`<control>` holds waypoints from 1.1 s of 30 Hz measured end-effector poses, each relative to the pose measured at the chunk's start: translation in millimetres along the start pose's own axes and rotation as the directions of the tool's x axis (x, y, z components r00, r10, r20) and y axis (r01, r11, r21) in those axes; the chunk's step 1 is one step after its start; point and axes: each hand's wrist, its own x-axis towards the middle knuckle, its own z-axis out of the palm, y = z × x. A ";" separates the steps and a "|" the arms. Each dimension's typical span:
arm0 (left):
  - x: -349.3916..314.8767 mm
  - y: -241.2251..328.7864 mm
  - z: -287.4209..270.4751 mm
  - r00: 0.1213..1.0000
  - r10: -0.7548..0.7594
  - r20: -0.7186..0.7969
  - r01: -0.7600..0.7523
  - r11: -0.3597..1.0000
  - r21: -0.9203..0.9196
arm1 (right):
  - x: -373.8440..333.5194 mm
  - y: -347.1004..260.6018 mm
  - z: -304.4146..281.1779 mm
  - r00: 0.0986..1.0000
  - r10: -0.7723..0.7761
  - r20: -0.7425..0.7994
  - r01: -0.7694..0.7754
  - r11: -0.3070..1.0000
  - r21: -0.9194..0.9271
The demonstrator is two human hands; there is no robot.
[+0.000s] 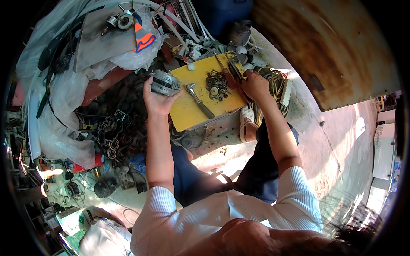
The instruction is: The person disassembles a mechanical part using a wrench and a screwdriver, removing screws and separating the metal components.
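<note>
My left hand (159,99) holds a round, ribbed metal housing (165,82), like a motor body, at the left edge of a yellow board (183,121). At the board's right side, my right hand (257,87) has its fingers curled at a pair of dark-jawed pliers (233,67); the fingers partly hide its handles. Beside it is a red-handled screwdriver (229,78). A ratchet wrench (199,100) with a grey handle lies in the middle of the board. Small washers, nuts and rings (217,84) are heaped between the wrench and the screwdriver.
A small white disc (191,67) sits near the board's far edge. Coiled cable (276,84) lies right of the board. Dark metal scrap (117,128) is piled at left. Beyond it, a grey panel (100,40) carries metal parts. A rusty sheet (333,51) stands at far right.
</note>
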 end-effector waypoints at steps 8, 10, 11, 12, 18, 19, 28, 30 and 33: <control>-2.3 10.8 -12.9 1.000 -0.001 0.005 0.001 0.997 0.071 | -3.5 -23.6 -8.5 0.997 -0.039 -0.063 0.039 0.999 -0.002; 0.0 9.3 -15.1 1.000 0.004 0.006 -0.004 0.995 0.103 | -9.2 -33.6 -8.7 0.982 -0.108 -0.158 0.124 0.988 0.090; 2.8 8.7 -18.2 1.000 -0.013 0.028 0.009 0.990 0.143 | -11.6 -39.3 -9.1 0.982 -0.116 -0.150 0.137 0.981 0.137; 3.8 8.4 -22.3 0.999 0.035 0.016 -0.038 0.978 0.204 | -14.4 -44.7 -9.5 0.982 -0.122 -0.144 0.148 0.972 0.185; -25.7 -1.5 -10.1 0.892 0.433 0.127 -0.385 0.583 0.715 | -4.7 -36.5 -18.8 0.970 -0.119 -0.212 0.151 0.979 0.139; -23.5 -5.0 -16.2 0.841 0.488 0.233 -0.467 0.441 0.766 | -1.5 -30.4 -21.4 0.975 -0.094 -0.203 0.122 0.984 0.131; -38.5 -24.3 -16.3 0.667 0.463 0.583 -0.169 -0.668 0.725 | -3.2 -35.9 -7.8 0.985 -0.160 0.064 0.158 0.987 0.038; -35.0 -32.2 -16.2 0.642 0.432 0.634 -0.163 -0.731 0.662 | -3.0 -30.1 3.8 0.979 -0.204 0.020 0.204 0.979 0.002; -30.8 -38.0 -14.6 0.634 0.399 0.662 -0.157 -0.772 0.616 | 3.3 -28.4 13.1 0.980 -0.197 0.012 0.197 0.980 -0.018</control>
